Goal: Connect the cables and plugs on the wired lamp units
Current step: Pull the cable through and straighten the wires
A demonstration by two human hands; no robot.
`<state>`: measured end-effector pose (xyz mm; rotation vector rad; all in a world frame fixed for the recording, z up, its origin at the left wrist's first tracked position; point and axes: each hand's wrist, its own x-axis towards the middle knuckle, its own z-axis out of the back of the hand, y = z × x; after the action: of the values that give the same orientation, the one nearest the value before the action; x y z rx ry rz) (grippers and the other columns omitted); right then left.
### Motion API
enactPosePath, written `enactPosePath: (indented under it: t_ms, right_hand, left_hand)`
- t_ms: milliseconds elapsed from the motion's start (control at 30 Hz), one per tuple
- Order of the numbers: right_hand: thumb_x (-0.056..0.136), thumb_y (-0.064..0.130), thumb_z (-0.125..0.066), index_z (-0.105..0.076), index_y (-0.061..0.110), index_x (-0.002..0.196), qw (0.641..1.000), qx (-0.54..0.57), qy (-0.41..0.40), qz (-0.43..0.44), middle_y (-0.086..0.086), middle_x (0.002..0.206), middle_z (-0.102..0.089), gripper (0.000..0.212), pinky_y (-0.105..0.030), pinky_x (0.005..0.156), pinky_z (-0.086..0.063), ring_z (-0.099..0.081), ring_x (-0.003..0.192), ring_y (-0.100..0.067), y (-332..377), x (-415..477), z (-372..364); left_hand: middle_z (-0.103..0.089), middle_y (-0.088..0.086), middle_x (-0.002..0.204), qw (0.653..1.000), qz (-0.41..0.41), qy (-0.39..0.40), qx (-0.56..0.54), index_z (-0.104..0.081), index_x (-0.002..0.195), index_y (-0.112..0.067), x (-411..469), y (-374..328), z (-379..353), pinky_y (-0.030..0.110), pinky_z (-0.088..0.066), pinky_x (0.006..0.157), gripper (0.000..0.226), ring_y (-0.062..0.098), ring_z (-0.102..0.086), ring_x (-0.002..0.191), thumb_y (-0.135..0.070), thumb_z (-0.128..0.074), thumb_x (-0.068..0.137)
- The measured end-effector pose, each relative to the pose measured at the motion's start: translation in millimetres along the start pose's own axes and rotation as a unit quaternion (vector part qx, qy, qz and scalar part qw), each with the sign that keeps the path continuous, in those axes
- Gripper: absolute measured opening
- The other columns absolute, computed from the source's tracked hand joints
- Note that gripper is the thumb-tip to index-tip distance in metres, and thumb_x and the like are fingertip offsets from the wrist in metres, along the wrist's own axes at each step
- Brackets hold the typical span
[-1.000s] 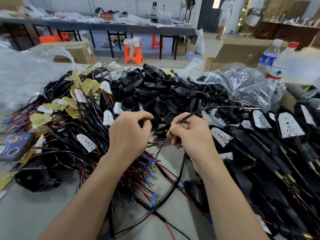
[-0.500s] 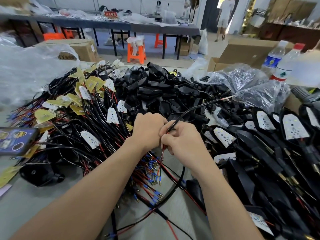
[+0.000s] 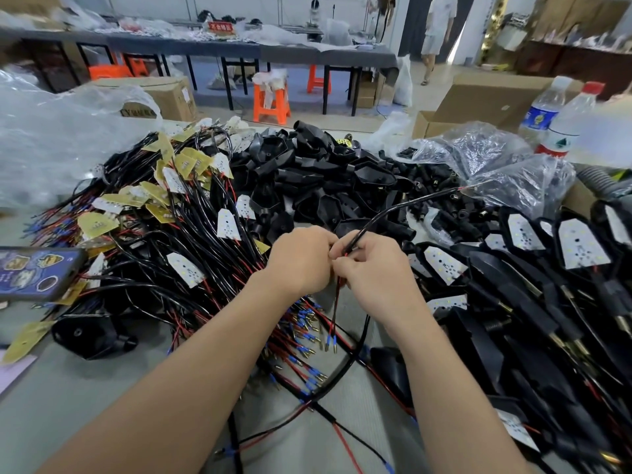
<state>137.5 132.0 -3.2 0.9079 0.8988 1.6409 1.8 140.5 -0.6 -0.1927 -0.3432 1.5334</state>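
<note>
Both hands meet dead centre over the table. The right hand has its fingers curled tight round a black cable, which arcs away towards 2 o'clock, its bare end up in the air. The left hand is curled too, fingertips pinching the same cable right against the right hand's fingers. Below the knuckles, red wires hang towards 6 o'clock and end in blue-sleeved terminals. At 9 to 10 o'clock lies a tangle of wired LED boards. At 12 o'clock sits a heap of black housings, and at 3 to 4 o'clock rows of assembled lamp units. A phone lies at 9 o'clock and two bottles stand at 2.
</note>
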Motion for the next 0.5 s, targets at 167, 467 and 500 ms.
enactPosePath:
  t_ms: [167, 467, 500]
  right_hand:
    - [0.079, 0.004, -0.063, -0.067, 0.024, 0.073, 1.0, 0.006, -0.013, 0.006, 0.013, 0.05, -0.058, 0.021, -0.011, 0.049, -0.036, -0.049, 0.047, -0.001, -2, 2, 3]
    - [0.079, 0.008, -0.064, -0.069, 0.03, 0.082, 0.997, 0.044, -0.064, -0.001, 0.009, 0.053, -0.058, 0.023, -0.025, 0.057, -0.041, -0.05, 0.05, -0.007, -9, 6, 0]
    - [0.079, 0.009, -0.063, -0.069, 0.033, 0.086, 0.995, 0.059, -0.08, -0.004, 0.007, 0.055, -0.059, 0.025, -0.029, 0.06, -0.043, -0.052, 0.052, -0.01, -9, 7, 1]
  left_hand:
    - [-0.065, 0.0, 0.074, 0.998, 0.011, -0.012, 0.056, -0.074, 0.079, -0.021, 7, -7, 1, 0.034, -0.049, 0.065, 0.018, 0.025, -0.067, 0.08, -0.006, -0.065, 0.082]
    - [-0.075, -0.015, 0.093, 0.948, 0.014, -0.247, -0.202, -0.082, 0.094, -0.027, -3, -3, 13, 0.005, -0.043, 0.077, 0.036, -0.002, -0.064, 0.08, 0.0, -0.065, 0.078]
    - [-0.074, -0.017, 0.087, 0.941, 0.015, -0.248, -0.229, -0.082, 0.091, -0.029, -8, 0, 15, 0.001, -0.041, 0.069, 0.037, -0.004, -0.064, 0.072, 0.001, -0.065, 0.078]
